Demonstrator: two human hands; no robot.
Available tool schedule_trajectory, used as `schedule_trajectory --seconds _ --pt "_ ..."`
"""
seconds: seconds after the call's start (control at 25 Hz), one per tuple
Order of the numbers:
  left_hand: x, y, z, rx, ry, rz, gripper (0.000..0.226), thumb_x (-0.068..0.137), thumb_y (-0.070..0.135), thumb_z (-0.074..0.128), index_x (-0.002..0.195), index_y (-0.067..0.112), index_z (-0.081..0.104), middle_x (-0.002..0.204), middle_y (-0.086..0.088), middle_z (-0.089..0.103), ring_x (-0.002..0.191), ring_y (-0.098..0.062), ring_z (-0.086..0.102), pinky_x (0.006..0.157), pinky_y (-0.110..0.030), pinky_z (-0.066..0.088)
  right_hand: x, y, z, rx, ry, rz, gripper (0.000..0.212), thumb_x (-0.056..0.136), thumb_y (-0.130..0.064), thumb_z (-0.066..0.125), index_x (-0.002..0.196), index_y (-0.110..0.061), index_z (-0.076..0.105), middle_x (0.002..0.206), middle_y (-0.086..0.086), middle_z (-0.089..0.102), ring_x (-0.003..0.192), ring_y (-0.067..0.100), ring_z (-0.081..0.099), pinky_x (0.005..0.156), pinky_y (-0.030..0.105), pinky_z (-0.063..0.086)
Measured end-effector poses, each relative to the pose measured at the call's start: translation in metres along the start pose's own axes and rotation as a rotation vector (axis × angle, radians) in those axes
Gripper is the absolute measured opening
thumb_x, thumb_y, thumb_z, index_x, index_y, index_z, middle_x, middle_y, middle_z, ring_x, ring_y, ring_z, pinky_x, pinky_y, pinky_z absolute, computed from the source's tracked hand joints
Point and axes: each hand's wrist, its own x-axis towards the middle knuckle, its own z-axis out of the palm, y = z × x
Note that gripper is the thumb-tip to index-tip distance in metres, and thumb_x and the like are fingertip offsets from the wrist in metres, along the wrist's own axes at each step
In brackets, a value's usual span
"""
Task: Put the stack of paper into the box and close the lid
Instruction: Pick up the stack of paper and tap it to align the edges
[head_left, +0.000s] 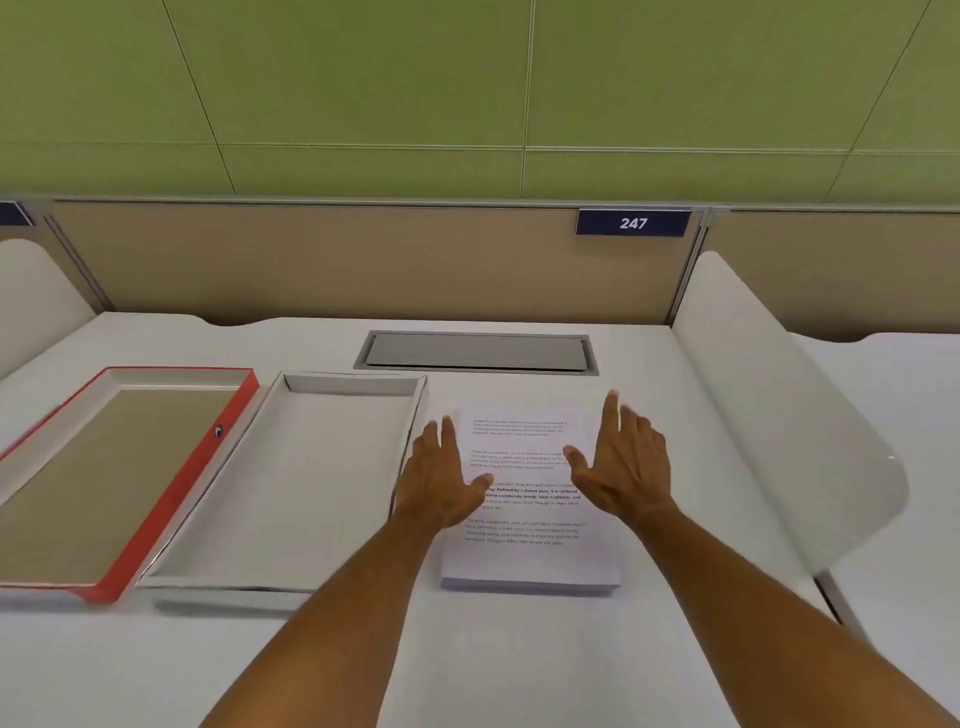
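While the stack of paper lies flat on the desk just right of the white box, left hand and right hand hover over it, fingers spread, grasping nothing. Red lid lies upturned, left of box.

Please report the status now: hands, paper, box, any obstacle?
Left hand and right hand open, over the paper stack, no grip yet. Stack on desk, right of open white box. Red lid lies far left. Path clear.
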Motion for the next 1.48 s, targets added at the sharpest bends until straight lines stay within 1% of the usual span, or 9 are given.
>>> schedule_trajectory --seconds 0.16,0.36,0.56,0.64,0.8,0.92,1.04,1.2,1.48 --pt "0.008 -0.012 0.017 -0.071 -0.063 -0.170 0.078 0.085 0.054 0.055 0.143 0.007 0.033 0.154 -0.017 0.022 0.142 -0.034 0.025 0.108 -0.046 0.037 -0.003 -0.001 0.028 0.085 -0.170 0.081 0.076 0.092 -0.043 0.049 0.152 -0.007 0.020 0.141 0.015 0.050 0.123 0.030 0.051 0.103 0.043 0.044" --pt "0.023 -0.015 0.028 -0.247 -0.130 -0.247 0.065 0.088 0.042 0.060 0.138 0.006 0.040 0.141 -0.016 0.040 0.131 -0.031 0.041 0.101 -0.040 0.042 0.007 -0.002 0.049 0.336 -0.308 0.260 0.043 0.093 -0.031 0.052 0.124 -0.002 0.048 0.128 0.020 0.057 0.116 0.036 0.054 0.095 0.042 0.046" --pt "0.037 -0.009 0.026 -0.310 -0.215 -0.311 0.059 0.083 0.034 0.064 0.131 0.007 0.044 0.134 -0.015 0.040 0.114 -0.031 0.056 0.077 -0.029 0.047 0.025 0.001 0.057 0.531 -0.344 0.470 0.044 0.086 -0.035 0.066 0.114 -0.002 0.057 0.120 0.017 0.064 0.103 0.034 0.061 0.083 0.033 0.048" --pt "0.043 -0.008 0.024 -0.352 -0.236 -0.354 0.057 0.082 0.033 0.064 0.129 0.008 0.044 0.130 -0.014 0.046 0.110 -0.030 0.058 0.073 -0.030 0.048 0.034 0.009 0.060 0.711 -0.367 0.572 0.052 0.080 -0.036 0.072 0.115 -0.001 0.058 0.119 0.018 0.065 0.106 0.037 0.064 0.092 0.044 0.054" --pt "0.053 -0.010 0.021 -0.531 -0.226 -0.445 0.038 0.083 0.029 0.061 0.113 0.005 0.056 0.107 -0.008 0.066 0.093 -0.024 0.067 0.076 -0.035 0.058 0.047 0.015 0.060 1.007 -0.459 0.674 0.067 0.074 -0.033 0.082 0.123 0.002 0.054 0.119 0.022 0.066 0.102 0.041 0.068 0.087 0.054 0.058" --pt "0.057 -0.013 0.019 -0.615 -0.238 -0.488 0.026 0.086 0.029 0.060 0.100 0.007 0.060 0.083 -0.001 0.066 0.072 -0.015 0.064 0.060 -0.029 0.055 0.050 0.015 0.061 1.002 -0.482 0.649 0.061 0.074 -0.031 0.083 0.119 0.002 0.059 0.114 0.021 0.070 0.097 0.039 0.070 0.084 0.053 0.059" --pt "0.059 -0.015 0.017 -0.692 -0.258 -0.520 0.029 0.087 0.029 0.061 0.107 0.007 0.060 0.091 -0.004 0.068 0.071 -0.013 0.062 0.051 -0.023 0.045 0.051 0.016 0.062 0.958 -0.440 0.615 0.049 0.074 -0.031 0.082 0.107 0.000 0.063 0.107 0.018 0.072 0.092 0.036 0.072 0.080 0.049 0.061" --pt "0.060 -0.018 0.017 -0.739 -0.238 -0.525 0.022 0.086 0.024 0.062 0.100 0.006 0.064 0.090 -0.007 0.071 0.074 -0.018 0.067 0.054 -0.025 0.049 0.052 0.015 0.056 1.067 -0.464 0.577 0.027 0.077 -0.024 0.082 0.079 -0.010 0.059 0.097 0.018 0.075 0.078 0.033 0.074 0.058 0.035 0.059" --pt "0.065 -0.025 0.019 -0.848 -0.242 -0.564 0.014 0.083 0.016 0.064 0.092 0.006 0.065 0.094 -0.013 0.074 0.088 -0.029 0.071 0.083 -0.043 0.060 0.057 0.021 0.053 1.151 -0.534 0.593 0.019 0.083 -0.018 0.074 0.089 -0.004 0.062 0.088 0.016 0.075 0.070 0.029 0.072 0.054 0.031 0.057"
